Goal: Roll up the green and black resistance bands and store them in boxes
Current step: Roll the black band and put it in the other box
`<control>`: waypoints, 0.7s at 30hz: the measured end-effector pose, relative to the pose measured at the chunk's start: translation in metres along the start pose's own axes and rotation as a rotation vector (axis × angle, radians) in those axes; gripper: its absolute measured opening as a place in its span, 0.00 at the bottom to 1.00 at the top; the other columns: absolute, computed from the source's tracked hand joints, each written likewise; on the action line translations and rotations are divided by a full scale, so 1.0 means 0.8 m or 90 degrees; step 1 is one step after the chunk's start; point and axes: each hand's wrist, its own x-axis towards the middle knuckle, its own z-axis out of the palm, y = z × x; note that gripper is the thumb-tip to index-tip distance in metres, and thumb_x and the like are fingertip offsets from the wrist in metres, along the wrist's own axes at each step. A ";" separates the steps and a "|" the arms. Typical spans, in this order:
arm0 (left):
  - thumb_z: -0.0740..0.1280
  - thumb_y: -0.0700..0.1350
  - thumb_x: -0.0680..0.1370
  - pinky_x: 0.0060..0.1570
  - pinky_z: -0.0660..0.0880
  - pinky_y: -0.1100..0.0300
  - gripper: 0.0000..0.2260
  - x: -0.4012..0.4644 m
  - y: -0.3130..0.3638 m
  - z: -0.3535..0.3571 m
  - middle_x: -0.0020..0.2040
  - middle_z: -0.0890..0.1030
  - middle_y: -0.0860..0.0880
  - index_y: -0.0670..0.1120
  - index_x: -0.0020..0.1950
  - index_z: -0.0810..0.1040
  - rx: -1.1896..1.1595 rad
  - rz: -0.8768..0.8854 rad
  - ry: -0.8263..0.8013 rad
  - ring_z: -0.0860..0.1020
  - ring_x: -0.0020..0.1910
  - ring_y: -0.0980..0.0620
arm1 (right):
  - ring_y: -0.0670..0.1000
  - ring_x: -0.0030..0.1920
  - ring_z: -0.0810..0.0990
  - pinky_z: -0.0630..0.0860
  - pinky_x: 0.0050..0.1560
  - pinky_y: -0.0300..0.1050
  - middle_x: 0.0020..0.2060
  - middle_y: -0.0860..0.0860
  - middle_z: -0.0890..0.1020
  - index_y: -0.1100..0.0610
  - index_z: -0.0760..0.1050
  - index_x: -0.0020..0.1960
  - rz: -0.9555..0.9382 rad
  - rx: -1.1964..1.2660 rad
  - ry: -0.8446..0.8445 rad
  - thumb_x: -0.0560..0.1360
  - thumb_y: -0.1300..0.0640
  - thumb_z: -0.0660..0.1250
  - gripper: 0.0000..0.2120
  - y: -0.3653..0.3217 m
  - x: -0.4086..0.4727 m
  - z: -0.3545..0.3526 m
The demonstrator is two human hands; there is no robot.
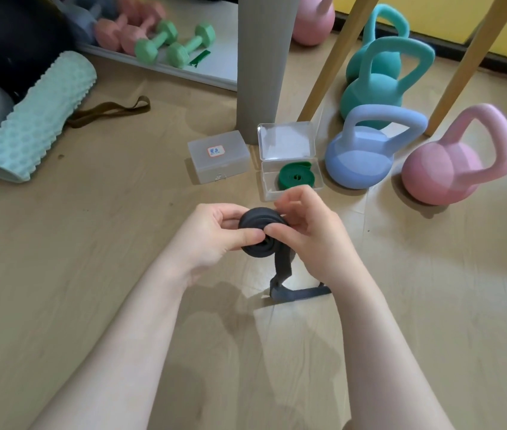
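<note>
Both hands (264, 234) around half-rolled black band (260, 232)

Soft, even daylight, faint shadows on the floor (91, 274), blurred dumbbells (140, 26) (top-left), wide-angle bending at edges.

view: head, single | position: worn on the person's head, above the floor (91, 243) | facing: forward and down | range: close over both forearms, wide-angle | shared views: only one

Wooden floor (97, 243) under boxes (218, 156), kettlebells (359, 156).
</note>
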 end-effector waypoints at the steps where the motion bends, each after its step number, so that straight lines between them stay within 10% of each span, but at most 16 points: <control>1: 0.69 0.32 0.71 0.37 0.75 0.68 0.09 -0.001 0.001 0.001 0.42 0.84 0.46 0.41 0.49 0.80 0.003 0.002 0.001 0.82 0.39 0.57 | 0.48 0.44 0.81 0.78 0.47 0.46 0.43 0.47 0.82 0.44 0.69 0.44 0.011 -0.007 -0.001 0.70 0.57 0.72 0.13 0.001 0.001 -0.002; 6: 0.69 0.35 0.71 0.41 0.78 0.67 0.08 -0.004 -0.001 0.001 0.39 0.84 0.52 0.45 0.47 0.80 -0.060 -0.005 0.048 0.82 0.39 0.58 | 0.47 0.48 0.83 0.79 0.53 0.48 0.48 0.50 0.83 0.50 0.74 0.51 0.019 0.100 -0.088 0.72 0.65 0.69 0.13 0.004 -0.006 -0.013; 21: 0.68 0.38 0.71 0.44 0.79 0.61 0.09 -0.005 0.000 0.032 0.43 0.84 0.49 0.48 0.50 0.75 -0.277 -0.013 0.064 0.82 0.43 0.52 | 0.52 0.44 0.83 0.79 0.50 0.53 0.42 0.55 0.84 0.55 0.75 0.45 -0.047 0.134 0.098 0.72 0.66 0.69 0.07 -0.007 -0.015 -0.008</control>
